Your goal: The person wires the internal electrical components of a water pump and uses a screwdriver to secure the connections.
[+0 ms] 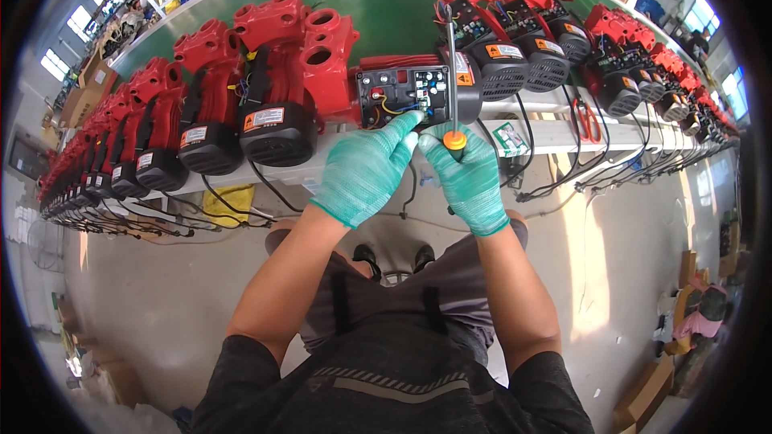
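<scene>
In front of me a red motor unit (331, 72) lies on its side, with a black control box (404, 90) uncovered. A circuit board and blue and yellow wires show inside. My left hand (366, 162), in a green knit glove, has its fingertips together at the lower edge of that box, next to the wires. What they pinch, if anything, is hidden. My right hand (469, 181), gloved alike, grips a screwdriver (455, 143) with an orange and yellow handle. Its long metal shaft points up and away, passing in front of the unit's black end cap.
Red motor units (211, 141) with black end caps line the bench on the left; more units (505, 64) with exposed boards stand on the right. Power cords hang off the front edge. Red-handled pliers (587, 122), a green-and-white packet (511, 139) and a yellow cloth (229, 202) lie nearby.
</scene>
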### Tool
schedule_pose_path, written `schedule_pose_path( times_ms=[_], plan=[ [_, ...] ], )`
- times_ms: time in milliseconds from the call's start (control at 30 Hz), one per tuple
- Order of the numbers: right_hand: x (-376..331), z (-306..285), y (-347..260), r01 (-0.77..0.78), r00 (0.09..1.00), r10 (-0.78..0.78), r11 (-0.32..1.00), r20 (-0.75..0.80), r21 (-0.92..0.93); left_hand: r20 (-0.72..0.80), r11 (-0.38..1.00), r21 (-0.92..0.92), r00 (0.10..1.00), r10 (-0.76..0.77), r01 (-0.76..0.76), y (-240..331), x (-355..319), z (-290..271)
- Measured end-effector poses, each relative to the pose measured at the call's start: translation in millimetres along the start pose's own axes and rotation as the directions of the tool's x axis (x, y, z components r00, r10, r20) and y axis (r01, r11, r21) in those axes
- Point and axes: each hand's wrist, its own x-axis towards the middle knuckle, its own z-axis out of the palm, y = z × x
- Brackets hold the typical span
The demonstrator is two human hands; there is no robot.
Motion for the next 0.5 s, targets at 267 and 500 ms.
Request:
schedule_pose_path(
  times_ms=[267,500],
  plan=[
    [7,3,-6,0.082,0.995,-0.085,0.994,-0.05,-0.066,-0.173,0.95,-0.292,0.983,0.063,-0.112,-15,7,17],
    [14,12,-5,0.141,0.981,-0.167,0.963,-0.098,-0.23,-0.062,0.916,-0.397,0.993,-0.098,0.065,-14,10,15]
  ],
)
